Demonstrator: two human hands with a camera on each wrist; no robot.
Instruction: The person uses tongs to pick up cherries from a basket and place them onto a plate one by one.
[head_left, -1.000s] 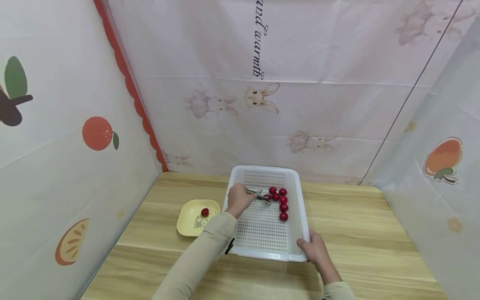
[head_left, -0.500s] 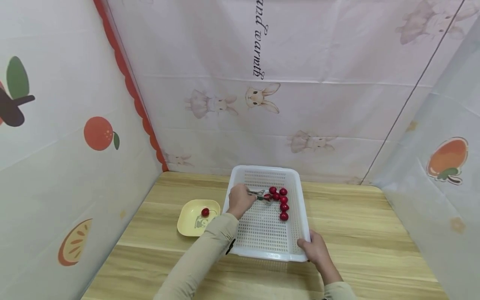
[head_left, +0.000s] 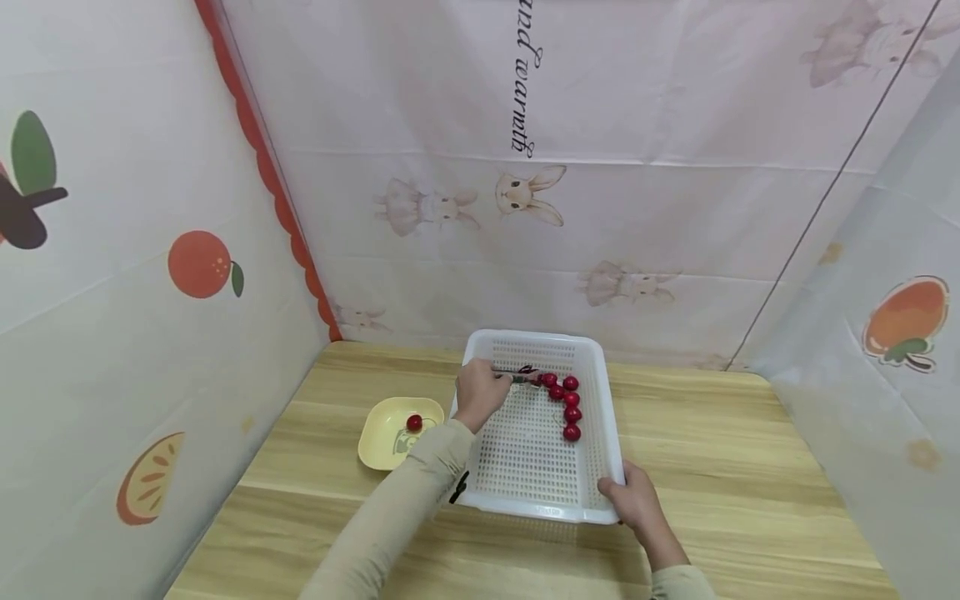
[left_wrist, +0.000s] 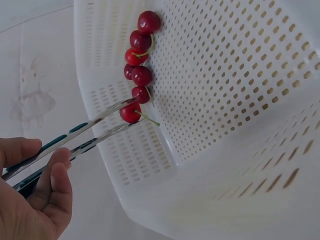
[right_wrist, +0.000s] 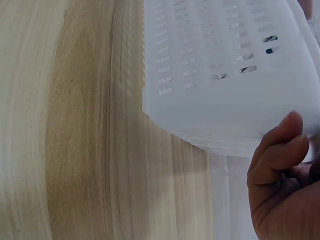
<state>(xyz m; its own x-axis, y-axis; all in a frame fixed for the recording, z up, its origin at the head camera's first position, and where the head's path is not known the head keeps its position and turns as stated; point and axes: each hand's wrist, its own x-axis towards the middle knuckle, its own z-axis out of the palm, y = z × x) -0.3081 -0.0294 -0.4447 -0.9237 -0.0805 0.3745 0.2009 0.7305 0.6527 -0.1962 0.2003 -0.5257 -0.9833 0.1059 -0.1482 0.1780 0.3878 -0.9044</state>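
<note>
My left hand [head_left: 480, 393] reaches over the white perforated basket [head_left: 543, 510] and holds metal tongs [left_wrist: 80, 128] with dark green grip marks between thumb and fingers. In the left wrist view the tips of the tongs lie on either side of a red cherry [left_wrist: 131, 113] with a green stem. Several more cherries [head_left: 572, 414] form a bent line in the basket's back right part, the nearest right beside the tongs' tips. At the front right corner, my right hand [head_left: 633, 500] grips the basket's rim, its fingers curled at the outer wall [right_wrist: 220, 120].
Left of the basket stands a shallow yellow dish [head_left: 375, 446] with one stemmed cherry [head_left: 414, 423] in it. Both rest on a wooden table [head_left: 712, 450]. Printed cloth walls [head_left: 450, 308] close off the back and both sides.
My left hand and the tongs have moved slightly toward the basket's back wall, the tips now farther back. The right hand keeps its place on the rim.
</note>
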